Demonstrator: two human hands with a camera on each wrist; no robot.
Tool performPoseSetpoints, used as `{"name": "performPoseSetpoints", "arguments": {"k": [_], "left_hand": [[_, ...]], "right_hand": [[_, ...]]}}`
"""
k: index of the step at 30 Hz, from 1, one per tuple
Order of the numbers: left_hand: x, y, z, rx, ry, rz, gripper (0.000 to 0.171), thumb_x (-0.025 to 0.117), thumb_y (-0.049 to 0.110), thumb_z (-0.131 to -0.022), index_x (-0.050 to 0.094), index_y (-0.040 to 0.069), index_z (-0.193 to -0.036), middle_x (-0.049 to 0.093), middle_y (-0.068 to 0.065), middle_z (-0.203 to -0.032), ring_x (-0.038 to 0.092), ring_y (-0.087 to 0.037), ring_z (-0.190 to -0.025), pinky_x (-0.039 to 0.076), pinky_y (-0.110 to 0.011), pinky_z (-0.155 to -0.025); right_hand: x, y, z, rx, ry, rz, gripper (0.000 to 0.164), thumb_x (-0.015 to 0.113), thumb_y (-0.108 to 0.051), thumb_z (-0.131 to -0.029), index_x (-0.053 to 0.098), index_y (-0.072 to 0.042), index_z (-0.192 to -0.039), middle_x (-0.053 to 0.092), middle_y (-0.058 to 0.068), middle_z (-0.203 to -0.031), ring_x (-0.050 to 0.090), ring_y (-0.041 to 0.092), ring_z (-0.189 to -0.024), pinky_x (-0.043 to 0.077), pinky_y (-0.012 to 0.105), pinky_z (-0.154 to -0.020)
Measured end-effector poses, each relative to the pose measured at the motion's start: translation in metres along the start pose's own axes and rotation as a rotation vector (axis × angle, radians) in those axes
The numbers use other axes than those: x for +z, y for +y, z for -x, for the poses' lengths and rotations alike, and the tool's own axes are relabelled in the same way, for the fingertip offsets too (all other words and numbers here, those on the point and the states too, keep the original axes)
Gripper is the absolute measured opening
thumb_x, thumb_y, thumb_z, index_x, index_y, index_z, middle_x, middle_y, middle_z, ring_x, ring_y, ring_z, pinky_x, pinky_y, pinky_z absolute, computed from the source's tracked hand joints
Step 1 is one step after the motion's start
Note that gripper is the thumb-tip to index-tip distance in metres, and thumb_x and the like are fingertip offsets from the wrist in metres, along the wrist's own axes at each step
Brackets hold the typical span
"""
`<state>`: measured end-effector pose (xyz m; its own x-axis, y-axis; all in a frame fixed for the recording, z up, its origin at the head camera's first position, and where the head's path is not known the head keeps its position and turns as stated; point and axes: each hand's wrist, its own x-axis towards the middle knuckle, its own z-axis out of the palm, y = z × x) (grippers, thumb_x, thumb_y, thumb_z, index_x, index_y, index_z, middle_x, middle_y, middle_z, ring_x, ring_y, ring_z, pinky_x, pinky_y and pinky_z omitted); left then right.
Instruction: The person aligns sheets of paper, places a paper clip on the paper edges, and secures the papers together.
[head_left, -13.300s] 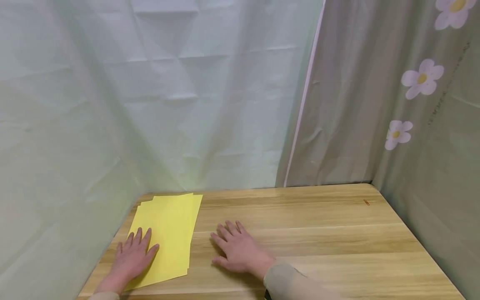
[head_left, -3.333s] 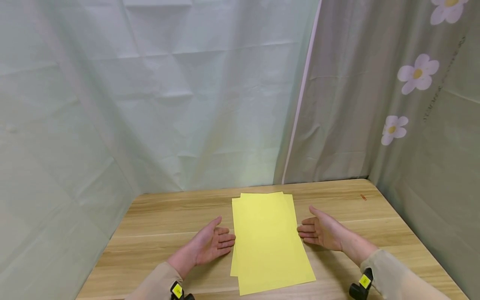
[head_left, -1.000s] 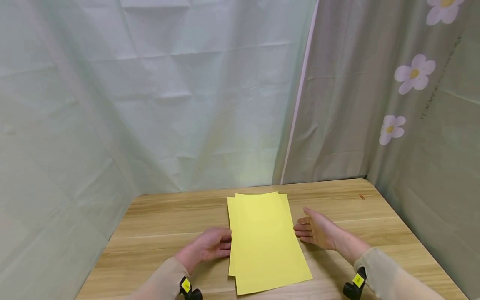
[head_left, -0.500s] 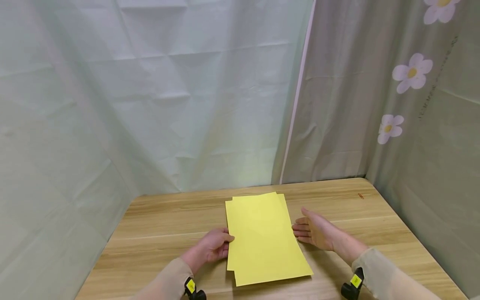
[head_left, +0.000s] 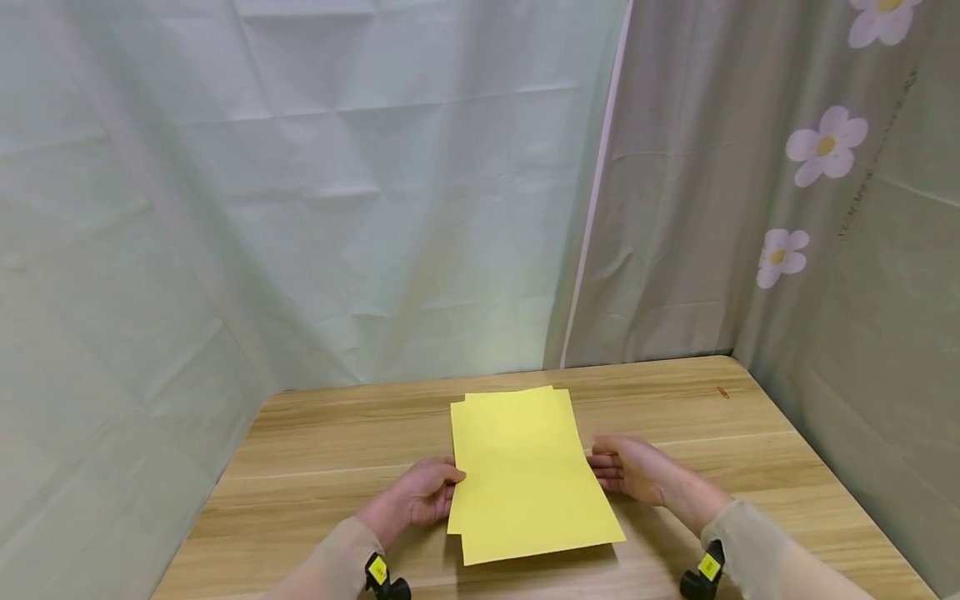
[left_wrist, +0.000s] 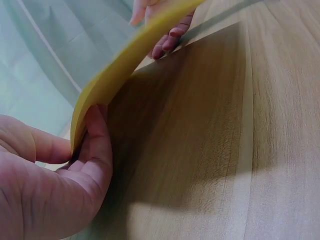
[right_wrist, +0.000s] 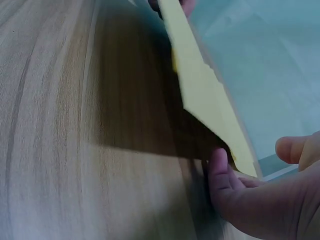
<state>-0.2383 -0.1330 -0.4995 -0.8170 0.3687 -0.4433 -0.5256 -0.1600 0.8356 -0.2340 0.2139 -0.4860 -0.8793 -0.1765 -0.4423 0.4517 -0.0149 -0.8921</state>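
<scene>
Several sheets of yellow paper (head_left: 525, 475) lie in an uneven stack, raised off the table at the near side with a shadow beneath. My left hand (head_left: 426, 492) pinches the stack's left edge, thumb on top and fingers underneath; in the left wrist view the paper (left_wrist: 112, 75) bows upward from that grip. At the right edge is my right hand (head_left: 637, 471). In the right wrist view the fingers of the right hand (right_wrist: 265, 200) are curved beneath the edge of the paper (right_wrist: 205, 95), while its thumb stands apart from the sheets.
A small orange-red paper clip (head_left: 723, 392) lies at the back right of the wooden table (head_left: 315, 450). Pale curtains (head_left: 375, 208) hang behind and at both sides, close to the table's edges. Each wrist carries a black camera mount with a yellow tag.
Since a second ago, my left hand has taken hold of the paper's left edge, and the near side has risen. My right hand has moved its thumb down toward the right edge.
</scene>
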Motion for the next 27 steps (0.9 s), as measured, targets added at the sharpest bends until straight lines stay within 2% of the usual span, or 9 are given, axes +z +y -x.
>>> {"name": "performPoseSetpoints", "arguments": {"k": [4, 6, 8, 11, 15, 22, 27], "left_hand": [[-0.001, -0.001, -0.001, -0.004, -0.017, 0.012, 0.038, 0.041, -0.005, -0.103, 0.032, -0.01, -0.139, 0.07, -0.013, -0.1, 0.073, -0.023, -0.091, 0.06, -0.041, -0.084], [-0.001, -0.001, -0.001, -0.006, -0.02, 0.013, 0.037, 0.041, -0.005, -0.103, 0.032, -0.01, -0.138, 0.07, -0.013, -0.1, 0.073, -0.023, -0.091, 0.06, -0.041, -0.084], [-0.001, -0.002, -0.001, -0.006, -0.02, 0.007, 0.036, 0.041, -0.005, -0.102, 0.033, -0.01, -0.137, 0.071, -0.012, -0.099, 0.073, -0.023, -0.091, 0.06, -0.04, -0.083], [0.0, -0.004, -0.002, -0.007, -0.015, -0.02, 0.035, 0.042, -0.006, -0.101, 0.036, -0.01, -0.135, 0.071, -0.011, -0.098, 0.073, -0.023, -0.089, 0.06, -0.04, -0.082], [0.001, -0.006, -0.003, -0.011, -0.007, -0.073, 0.033, 0.044, -0.006, -0.1, 0.039, -0.008, -0.133, 0.072, -0.01, -0.096, 0.073, -0.022, -0.087, 0.061, -0.039, -0.08], [0.002, -0.007, -0.005, -0.011, 0.015, -0.117, 0.029, 0.049, -0.003, -0.098, 0.043, -0.006, -0.127, 0.07, -0.01, -0.095, 0.072, -0.022, -0.086, 0.061, -0.04, -0.079], [0.001, -0.006, -0.007, 0.011, 0.027, -0.162, 0.031, 0.053, 0.009, -0.103, 0.046, -0.01, -0.128, 0.072, -0.01, -0.098, 0.073, -0.022, -0.088, 0.061, -0.039, -0.079]], "right_hand": [[0.001, 0.004, -0.002, -0.016, -0.044, 0.0, 0.053, 0.047, -0.021, -0.108, 0.037, 0.018, -0.143, 0.058, 0.032, -0.134, 0.061, 0.034, -0.114, 0.05, 0.045, -0.098], [0.002, 0.006, -0.003, -0.026, -0.089, 0.003, 0.055, 0.047, -0.021, -0.108, 0.035, 0.018, -0.145, 0.058, 0.031, -0.135, 0.062, 0.033, -0.116, 0.049, 0.046, -0.101], [0.003, 0.007, -0.006, -0.032, -0.123, 0.002, 0.052, 0.046, -0.02, -0.108, 0.037, 0.017, -0.144, 0.062, 0.027, -0.13, 0.064, 0.03, -0.112, 0.051, 0.045, -0.099], [0.005, 0.01, -0.011, -0.028, -0.15, -0.004, 0.046, 0.048, -0.02, -0.107, 0.045, 0.014, -0.138, 0.069, 0.012, -0.114, 0.067, 0.023, -0.099, 0.055, 0.04, -0.089], [0.012, 0.013, -0.018, -0.016, -0.119, -0.004, 0.039, 0.053, -0.015, -0.104, 0.051, 0.013, -0.131, 0.069, 0.009, -0.102, 0.068, 0.021, -0.088, 0.058, 0.038, -0.079], [0.02, 0.016, -0.025, -0.019, -0.029, 0.059, 0.044, 0.054, -0.008, -0.102, 0.046, 0.014, -0.139, 0.072, 0.014, -0.1, 0.072, 0.025, -0.084, 0.06, 0.041, -0.075], [0.022, 0.015, -0.023, -0.033, -0.025, 0.084, 0.043, 0.053, -0.006, -0.103, 0.044, 0.015, -0.14, 0.071, 0.016, -0.102, 0.072, 0.026, -0.085, 0.06, 0.042, -0.075]]}}
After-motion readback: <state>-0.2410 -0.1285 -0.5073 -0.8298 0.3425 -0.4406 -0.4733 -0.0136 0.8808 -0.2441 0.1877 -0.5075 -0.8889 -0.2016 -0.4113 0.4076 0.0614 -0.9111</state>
